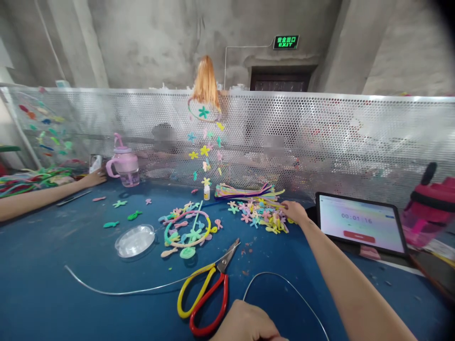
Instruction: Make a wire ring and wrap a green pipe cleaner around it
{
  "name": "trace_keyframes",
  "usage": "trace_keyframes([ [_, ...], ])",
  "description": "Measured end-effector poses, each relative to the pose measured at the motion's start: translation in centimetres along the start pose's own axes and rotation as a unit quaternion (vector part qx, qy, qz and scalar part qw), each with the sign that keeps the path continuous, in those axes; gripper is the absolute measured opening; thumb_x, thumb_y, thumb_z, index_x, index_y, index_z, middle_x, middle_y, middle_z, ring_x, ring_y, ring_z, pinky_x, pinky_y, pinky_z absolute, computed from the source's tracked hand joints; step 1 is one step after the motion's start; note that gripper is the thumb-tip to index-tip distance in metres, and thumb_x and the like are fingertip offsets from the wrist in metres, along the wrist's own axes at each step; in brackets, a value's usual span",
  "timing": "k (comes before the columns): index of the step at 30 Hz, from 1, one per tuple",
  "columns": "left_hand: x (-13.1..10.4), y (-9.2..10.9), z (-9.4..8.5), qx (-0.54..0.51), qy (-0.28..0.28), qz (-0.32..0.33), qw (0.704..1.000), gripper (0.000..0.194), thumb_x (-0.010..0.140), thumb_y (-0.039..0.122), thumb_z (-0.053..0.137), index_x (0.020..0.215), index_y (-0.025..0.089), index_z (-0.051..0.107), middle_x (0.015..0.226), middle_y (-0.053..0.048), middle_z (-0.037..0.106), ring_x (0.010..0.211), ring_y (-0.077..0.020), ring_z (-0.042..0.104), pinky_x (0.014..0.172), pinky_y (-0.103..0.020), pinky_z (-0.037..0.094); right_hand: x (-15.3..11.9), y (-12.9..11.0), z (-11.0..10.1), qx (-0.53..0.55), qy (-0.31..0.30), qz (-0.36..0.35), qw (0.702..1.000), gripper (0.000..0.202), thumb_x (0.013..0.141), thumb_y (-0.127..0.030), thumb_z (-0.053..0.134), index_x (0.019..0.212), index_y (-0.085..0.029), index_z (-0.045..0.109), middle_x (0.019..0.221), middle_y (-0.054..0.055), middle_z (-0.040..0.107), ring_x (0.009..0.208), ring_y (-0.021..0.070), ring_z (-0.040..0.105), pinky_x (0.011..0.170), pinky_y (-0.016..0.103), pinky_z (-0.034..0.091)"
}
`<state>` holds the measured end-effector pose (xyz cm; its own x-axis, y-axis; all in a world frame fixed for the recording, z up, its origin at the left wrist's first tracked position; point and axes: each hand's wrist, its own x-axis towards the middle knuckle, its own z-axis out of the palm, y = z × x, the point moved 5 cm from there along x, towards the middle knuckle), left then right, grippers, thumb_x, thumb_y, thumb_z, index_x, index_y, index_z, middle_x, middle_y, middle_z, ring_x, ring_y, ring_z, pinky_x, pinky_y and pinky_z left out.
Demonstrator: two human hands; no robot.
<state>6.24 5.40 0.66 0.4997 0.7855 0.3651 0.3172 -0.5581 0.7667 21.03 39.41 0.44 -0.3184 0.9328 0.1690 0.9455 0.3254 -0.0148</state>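
My left hand [247, 323] is closed at the bottom edge, its fingers partly cut off; what it holds is hidden. A thin wire [289, 284] emerges beside it. Red-and-yellow scissors [222, 265] lie just above it, blades apart, with another wire [121, 292] crossing them. At the right of a pile of fuzzy pastel shapes [254, 217], my right hand [295, 211] has its fingers bent together at the ends of fuzzy stems [245, 192]; the thing between them is too small to name. A fuzzy ring [209, 222] lies over more shapes, left of the pile.
A clear dish [135, 241], a pink jug [124, 166] and a small glue bottle [206, 192] stand on the blue table. Another person's hand [94, 179] reaches in at left. A tablet [360, 222] and pink bottle [428, 213] are at right; a hanging mobile [204, 112] is ahead.
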Motion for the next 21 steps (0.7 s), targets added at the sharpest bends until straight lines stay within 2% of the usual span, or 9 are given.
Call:
trace_keyframes([
  [7,0.7,-0.2,0.3,-0.001,-0.014,0.009,1.0,0.056,0.087,0.056,0.039,0.053,0.013,0.052,0.049,0.002,0.039,0.047,-0.0055,0.038,0.043,-0.015,0.027,-0.1,-0.7,-1.3,-0.038,0.025,-0.02,0.999,0.027,0.091,-0.031,0.051,0.113,-0.016,0.054,0.112,0.008,0.057,0.094,0.0187,0.059,0.08,0.039,0.05],
  [15,0.4,-0.1,0.1,0.0,-0.019,-0.01,1.0,0.06,0.086,0.059,0.037,0.054,0.012,0.055,0.049,0.001,0.04,0.046,-0.0056,0.037,0.043,-0.015,0.028,-0.7,-2.2,-3.6,-0.068,0.104,-0.026,0.992,0.027,0.09,-0.033,0.051,0.112,-0.016,0.055,0.116,0.008,0.056,0.105,0.022,0.054,0.089,0.045,0.043],
  [18,0.2,-0.1,0.1,0.003,-0.021,0.0,1.0,0.06,0.087,0.058,0.036,0.056,0.011,0.057,0.05,0.001,0.043,0.047,-0.0054,0.038,0.044,-0.015,0.029,-0.6,-2.3,-4.2,-0.064,0.112,-0.008,0.992,0.027,0.091,-0.034,0.05,0.11,-0.017,0.056,0.117,0.008,0.056,0.108,0.0229,0.052,0.093,0.047,0.04],
  [21,0.1,-0.1,0.1,0.016,-0.023,0.013,1.0,0.061,0.086,0.06,0.035,0.057,0.011,0.058,0.052,0.0,0.047,0.048,-0.0054,0.04,0.045,-0.014,0.03,-0.2,-2.0,-4.3,-0.053,0.096,0.019,0.994,0.027,0.091,-0.033,0.049,0.113,-0.018,0.055,0.117,0.008,0.055,0.104,0.0215,0.054,0.09,0.045,0.043],
])
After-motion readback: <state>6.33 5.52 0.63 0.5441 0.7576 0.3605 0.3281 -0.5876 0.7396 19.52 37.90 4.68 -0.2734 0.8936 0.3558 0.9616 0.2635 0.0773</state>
